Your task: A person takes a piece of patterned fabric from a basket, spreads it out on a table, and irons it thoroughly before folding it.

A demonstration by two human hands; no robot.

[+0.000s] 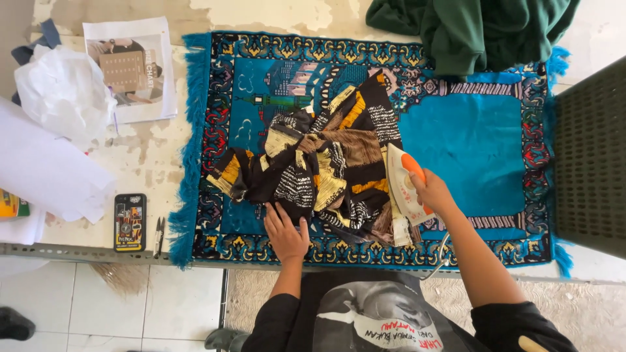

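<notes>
- Your left hand [285, 233] is bare, with no glove, ring or watch showing on it.
- Your right hand [432, 190] is bare as well, and so is the forearm behind it.
- Your sleeves are black and pushed up near the elbows, leaving both forearms uncovered.
- Your right sleeve carries a small pale yellow mark near the lower edge of the view.
- Your black top has a large grey and white print on the front, with red and white lettering beneath it.

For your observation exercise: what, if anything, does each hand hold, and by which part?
The right hand holds the iron by its orange handle. The left hand holds nothing; it lies flat on the patterned cloth, fingers spread.
</notes>
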